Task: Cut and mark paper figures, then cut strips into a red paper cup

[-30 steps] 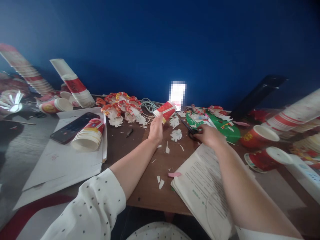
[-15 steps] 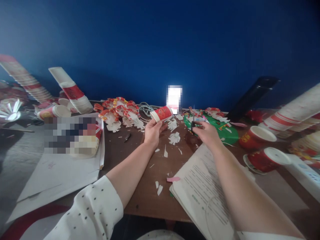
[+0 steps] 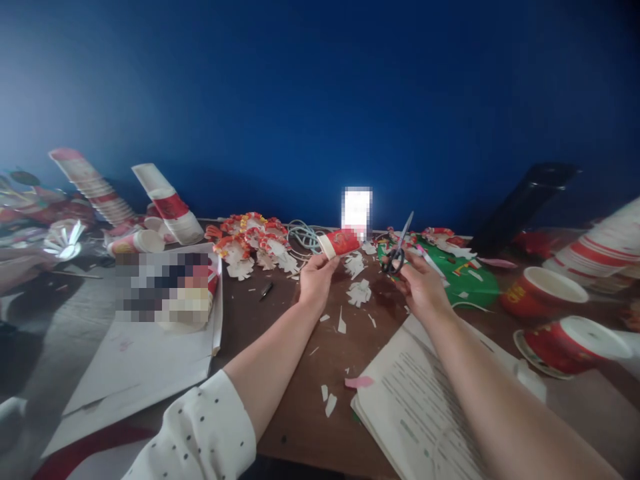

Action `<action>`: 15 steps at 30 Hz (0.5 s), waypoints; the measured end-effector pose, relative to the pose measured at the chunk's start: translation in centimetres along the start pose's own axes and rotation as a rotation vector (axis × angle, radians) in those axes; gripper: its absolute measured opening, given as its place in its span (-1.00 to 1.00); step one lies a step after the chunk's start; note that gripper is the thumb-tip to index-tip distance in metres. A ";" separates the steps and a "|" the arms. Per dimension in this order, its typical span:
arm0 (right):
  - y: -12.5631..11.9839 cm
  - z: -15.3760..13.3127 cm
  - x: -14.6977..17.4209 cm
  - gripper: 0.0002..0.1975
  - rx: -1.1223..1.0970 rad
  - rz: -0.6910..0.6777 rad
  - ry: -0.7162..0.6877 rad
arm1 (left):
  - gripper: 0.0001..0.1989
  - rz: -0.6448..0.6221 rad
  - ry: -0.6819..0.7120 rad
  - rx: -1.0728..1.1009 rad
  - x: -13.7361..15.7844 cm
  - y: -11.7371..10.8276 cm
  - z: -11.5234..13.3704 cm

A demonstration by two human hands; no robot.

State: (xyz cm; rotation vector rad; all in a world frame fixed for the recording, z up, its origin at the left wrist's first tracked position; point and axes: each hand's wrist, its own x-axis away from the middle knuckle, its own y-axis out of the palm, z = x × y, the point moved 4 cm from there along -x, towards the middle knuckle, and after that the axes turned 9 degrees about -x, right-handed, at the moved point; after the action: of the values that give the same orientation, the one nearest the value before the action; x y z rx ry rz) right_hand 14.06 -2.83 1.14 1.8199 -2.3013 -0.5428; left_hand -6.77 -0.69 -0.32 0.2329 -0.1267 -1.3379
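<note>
My left hand [image 3: 316,285] is closed around a red and white paper cup [image 3: 343,242], held tilted on its side above the brown table [image 3: 300,373]. To its right, my right hand [image 3: 425,285] grips a pair of scissors [image 3: 397,253] by the black handles, the blades pointing up. Cut white paper pieces [image 3: 359,292] lie on the table below and between both hands. Behind my right hand is a green round sheet [image 3: 470,283] with scraps on it.
Red and white paper cut-outs [image 3: 257,243] are heaped behind my left hand. Printed papers [image 3: 415,393] lie under my right forearm. Two red cups [image 3: 545,293] and a cup stack [image 3: 600,233] stand at right. Further stacked cups [image 3: 170,207] lean at the left, beside a blue wall [image 3: 280,107].
The scissors have been raised in my right hand and their blades now point up. My left hand still holds the cup, turned slightly. The whole view has shifted a little.
</note>
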 end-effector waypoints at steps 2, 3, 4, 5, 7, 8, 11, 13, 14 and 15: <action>0.0 0.3 0.1 -0.47 0.042 0.019 -0.014 | -0.79 -0.079 -0.030 0.074 0.4 0.5 0.2; 0.0 0.4 0.1 -0.45 0.062 0.022 -0.023 | -0.79 -0.114 -0.058 0.110 0.7 0.7 0.3; 0.0 0.5 0.1 -0.43 0.083 0.017 -0.035 | -0.80 -0.142 -0.097 0.144 1.0 0.9 0.3; 0.1 0.5 0.2 -0.42 0.108 0.005 -0.047 | -0.80 -0.171 -0.138 0.177 1.4 1.1 0.4; 0.4 0.6 0.3 -0.43 0.172 -0.020 -0.061 | -0.81 -0.239 -0.216 0.238 2.1 1.6 0.4; 0.5 0.6 0.4 -0.44 0.198 -0.021 -0.064 | -0.82 -0.269 -0.248 0.268 2.4 1.8 0.4; 0.8 0.5 0.7 -0.47 0.184 -0.008 -0.049 | -0.90 -0.310 -0.337 0.331 3.1 2.3 0.2; 1.2 0.5 1.0 -0.48 0.119 -0.018 -0.022 | -0.94 -0.310 -0.391 0.349 3.4 2.6 0.1; 1.4 0.5 1.1 -0.49 0.088 -0.032 -0.003 | -0.94 -0.314 -0.415 0.355 3.6 2.7 0.0; 1.6 0.6 1.2 -0.49 0.056 -0.047 0.018 | -0.93 -0.322 -0.435 0.360 3.7 2.8 0.0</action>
State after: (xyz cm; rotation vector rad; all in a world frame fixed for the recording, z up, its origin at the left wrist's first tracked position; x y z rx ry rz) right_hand 12.13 -3.53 1.12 1.9001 -2.2904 -0.4710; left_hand -3.28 -3.73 0.16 0.2690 -0.7256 -1.6679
